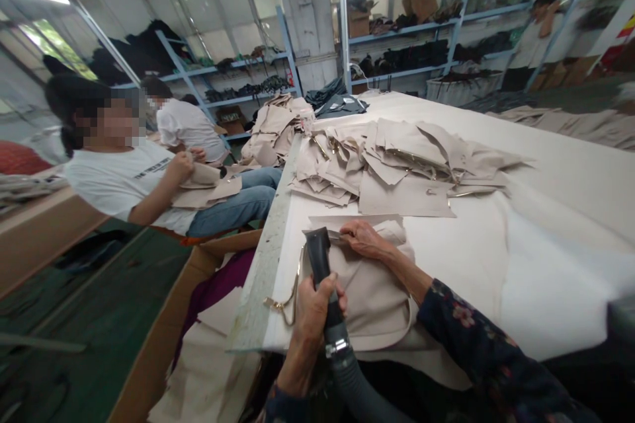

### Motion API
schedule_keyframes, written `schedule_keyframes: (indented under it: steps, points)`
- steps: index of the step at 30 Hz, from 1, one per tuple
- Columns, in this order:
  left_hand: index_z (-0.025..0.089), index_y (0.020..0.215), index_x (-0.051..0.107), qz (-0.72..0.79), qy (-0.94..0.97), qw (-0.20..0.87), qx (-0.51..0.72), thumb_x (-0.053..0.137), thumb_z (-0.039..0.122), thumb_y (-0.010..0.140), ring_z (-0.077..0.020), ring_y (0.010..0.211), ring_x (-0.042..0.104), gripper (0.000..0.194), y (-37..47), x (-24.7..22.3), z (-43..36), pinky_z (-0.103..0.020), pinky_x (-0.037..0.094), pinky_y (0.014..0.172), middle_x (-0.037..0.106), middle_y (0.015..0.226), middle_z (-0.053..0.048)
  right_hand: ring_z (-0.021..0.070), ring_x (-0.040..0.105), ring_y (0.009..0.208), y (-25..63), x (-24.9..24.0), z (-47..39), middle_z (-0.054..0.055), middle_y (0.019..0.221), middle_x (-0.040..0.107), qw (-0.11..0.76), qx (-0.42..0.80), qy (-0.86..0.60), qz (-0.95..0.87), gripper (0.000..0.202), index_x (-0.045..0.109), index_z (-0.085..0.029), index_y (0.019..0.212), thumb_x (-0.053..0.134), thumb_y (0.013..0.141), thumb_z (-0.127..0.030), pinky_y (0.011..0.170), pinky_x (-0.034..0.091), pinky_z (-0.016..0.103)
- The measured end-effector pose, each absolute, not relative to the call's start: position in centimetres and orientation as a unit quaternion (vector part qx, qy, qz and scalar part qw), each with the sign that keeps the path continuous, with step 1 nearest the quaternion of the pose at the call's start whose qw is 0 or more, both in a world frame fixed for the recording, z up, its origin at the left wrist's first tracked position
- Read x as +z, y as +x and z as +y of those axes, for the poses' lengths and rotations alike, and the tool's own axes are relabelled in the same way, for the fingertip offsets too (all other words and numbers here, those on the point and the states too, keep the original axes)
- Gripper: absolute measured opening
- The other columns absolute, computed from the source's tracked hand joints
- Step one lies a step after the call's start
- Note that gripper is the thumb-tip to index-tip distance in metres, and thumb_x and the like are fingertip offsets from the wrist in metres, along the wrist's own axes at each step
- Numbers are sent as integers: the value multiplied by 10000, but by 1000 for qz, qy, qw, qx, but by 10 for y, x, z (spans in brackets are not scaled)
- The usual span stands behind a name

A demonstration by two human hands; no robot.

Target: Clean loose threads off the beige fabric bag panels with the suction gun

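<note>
My left hand is wrapped round the handle of a black vacuum nozzle, whose ribbed grey hose runs down toward my body. The nozzle's flat mouth lies at the upper left edge of a beige fabric piece on the table. Just right of that mouth, the fingers of my right hand pinch the fabric's edge; the fingertips are partly hidden. A gold-toothed zipper hangs from the left side of the piece, its end on the table's edge strip.
Beige cut pieces with gold zippers lie in a heap beyond my hands on the white table. A cardboard box of fabric stands below left. One seated co-worker handles beige pieces; another sits behind. Blue shelves line the wall.
</note>
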State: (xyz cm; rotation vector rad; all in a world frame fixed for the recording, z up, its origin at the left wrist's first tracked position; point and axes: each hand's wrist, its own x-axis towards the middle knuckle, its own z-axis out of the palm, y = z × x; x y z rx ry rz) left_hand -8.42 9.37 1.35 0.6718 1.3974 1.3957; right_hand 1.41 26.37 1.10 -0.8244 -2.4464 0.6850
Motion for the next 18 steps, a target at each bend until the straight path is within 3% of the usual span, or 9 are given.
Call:
schedule_keyframes:
  steps: [7,12,18]
  points:
    - [150,771,543,585,268,496,583,625,473,747,-114,345,477,334,-90,14,87,-225,396,353,548,440,22,94,311,527,15,11,268,-61,516,262,220,267,-318,-883,261,379,-175,506,477,743,-121,526,213,232]
    - [141,764,548,588,304,519,542,620,479,751,-114,336,472,345,-81,9,82,-227,390,345,555,447,5,96,335,554,16,12,265,-55,527,316,211,254,-314,-890,240,444,-161,535,455,771,-124,545,232,230]
    - [139,831,552,570,247,471,626,648,457,741,-106,371,486,345,-92,24,75,-226,390,360,554,517,25,112,389,575,21,15,256,-28,550,444,195,198,-304,-911,218,514,-154,570,489,782,-108,576,262,242]
